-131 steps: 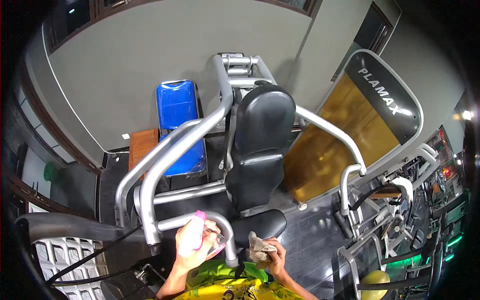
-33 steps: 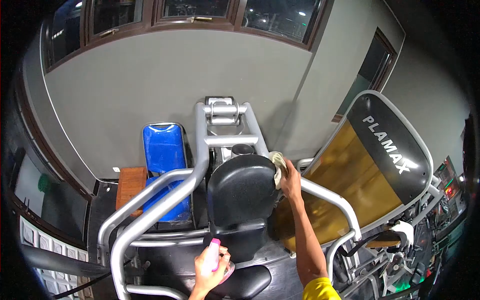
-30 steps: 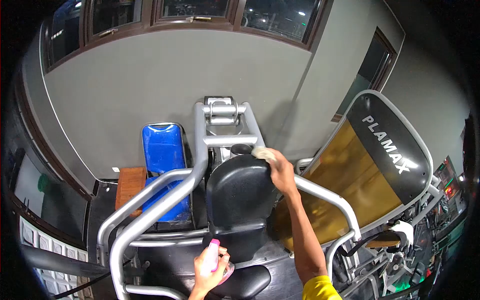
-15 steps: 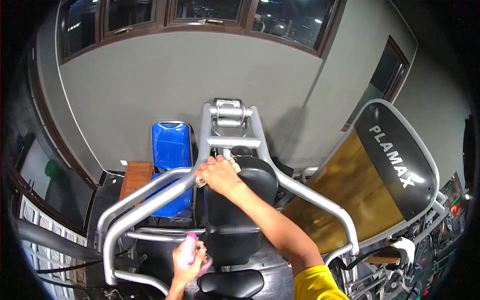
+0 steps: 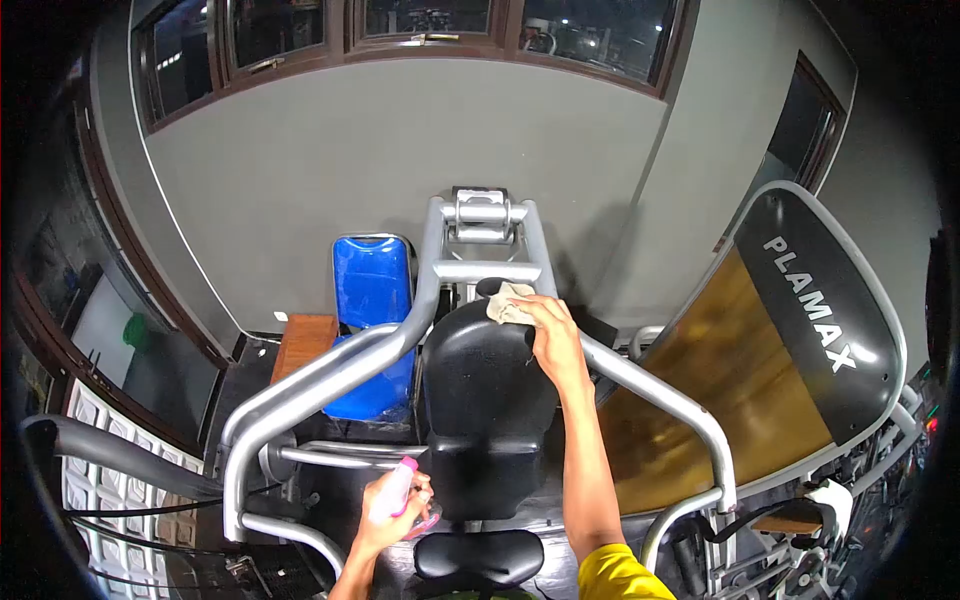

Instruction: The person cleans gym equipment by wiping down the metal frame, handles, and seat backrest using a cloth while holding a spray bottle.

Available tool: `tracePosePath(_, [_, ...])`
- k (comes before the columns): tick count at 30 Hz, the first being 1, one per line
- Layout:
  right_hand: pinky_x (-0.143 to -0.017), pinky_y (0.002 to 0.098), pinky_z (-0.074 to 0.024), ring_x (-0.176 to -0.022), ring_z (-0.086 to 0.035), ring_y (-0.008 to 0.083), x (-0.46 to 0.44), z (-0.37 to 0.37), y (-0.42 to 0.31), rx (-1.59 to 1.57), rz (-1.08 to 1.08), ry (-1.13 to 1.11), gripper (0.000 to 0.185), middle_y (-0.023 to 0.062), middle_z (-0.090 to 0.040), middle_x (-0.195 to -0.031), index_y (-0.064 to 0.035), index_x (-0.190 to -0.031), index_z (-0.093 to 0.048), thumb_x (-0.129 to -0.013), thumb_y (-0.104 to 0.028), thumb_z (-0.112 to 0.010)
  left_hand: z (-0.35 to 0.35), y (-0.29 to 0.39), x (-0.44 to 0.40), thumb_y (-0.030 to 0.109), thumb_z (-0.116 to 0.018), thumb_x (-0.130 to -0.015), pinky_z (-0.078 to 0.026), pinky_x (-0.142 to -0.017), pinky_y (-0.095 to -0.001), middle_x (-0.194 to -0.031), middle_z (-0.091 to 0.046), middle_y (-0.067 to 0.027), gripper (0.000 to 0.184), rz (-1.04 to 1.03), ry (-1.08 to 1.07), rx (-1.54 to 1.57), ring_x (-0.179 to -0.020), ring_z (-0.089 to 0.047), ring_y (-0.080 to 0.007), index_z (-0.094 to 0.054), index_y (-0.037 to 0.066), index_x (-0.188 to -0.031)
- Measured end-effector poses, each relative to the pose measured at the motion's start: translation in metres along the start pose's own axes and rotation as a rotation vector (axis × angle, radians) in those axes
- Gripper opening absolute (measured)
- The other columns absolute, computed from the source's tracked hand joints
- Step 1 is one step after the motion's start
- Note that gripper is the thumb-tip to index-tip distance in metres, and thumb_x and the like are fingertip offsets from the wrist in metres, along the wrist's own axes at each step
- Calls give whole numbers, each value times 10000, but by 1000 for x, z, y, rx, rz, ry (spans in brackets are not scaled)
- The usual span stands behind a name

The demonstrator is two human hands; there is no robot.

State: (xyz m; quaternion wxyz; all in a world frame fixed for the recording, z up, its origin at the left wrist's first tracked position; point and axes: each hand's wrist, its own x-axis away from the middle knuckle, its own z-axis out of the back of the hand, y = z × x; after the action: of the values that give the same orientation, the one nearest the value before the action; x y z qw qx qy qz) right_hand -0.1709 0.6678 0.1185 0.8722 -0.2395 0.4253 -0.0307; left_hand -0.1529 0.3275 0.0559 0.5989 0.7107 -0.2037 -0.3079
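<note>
A beige cloth (image 5: 511,304) lies against the top edge of the black padded backrest (image 5: 480,385), and the fingers of my right hand (image 5: 556,338) are closed on it. Lower down, my left hand (image 5: 392,510) is wrapped round a spray bottle (image 5: 393,489) with a pink top, held upright left of the backrest's lower part. Below the backrest is the black seat pad (image 5: 478,557). Silver tube arms (image 5: 330,385) of the machine curve round both sides of the backrest.
A blue chair (image 5: 371,285) and a brown wooden stool (image 5: 303,340) stand by the grey wall at the left. On the right is a large panel (image 5: 810,290) marked PLAMAX, with more gym equipment (image 5: 800,545) beyond it. Windows (image 5: 430,18) line the wall above.
My right hand with the cloth went from the backrest's right edge over its top to the left side, and is now back at the top right. My left hand still holds the bottle.
</note>
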Motion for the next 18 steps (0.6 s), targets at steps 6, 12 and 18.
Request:
tracePosePath(6, [-914,398,-481,-1015,-618,370,50,-7,27,129,-160,348,359,196,-645,-1095,18,-1103,-624,-805,148,-473,-11,2,34,-64,-620,-850,-543,-567,-269,-808,-653,-118,144,100,8,-2,-610,-665,-148,-586,-70,-990])
tracePosePath(12, [-796,407,-506,-983,-630,434,145,-25,45,57,-594,447,251,282,-638,-953,31,-1121,-585,-882,43,-510,-32,-8,48,-97,-594,-866,-552,-553,-286,-852,-636,-140,171,152,-16,107,-627,-669,-174,-562,-96,-1034])
tracePosePath(18, [-786,400,-501,-980,-639,419,251,-64,40,-17,-876,417,226,272,-656,-968,13,-1130,-584,-922,-63,-543,-44,-9,42,-65,-616,-877,-560,-568,-287,-873,-635,-136,170,143,-57,120,-634,-665,-178,-574,-80,-1042])
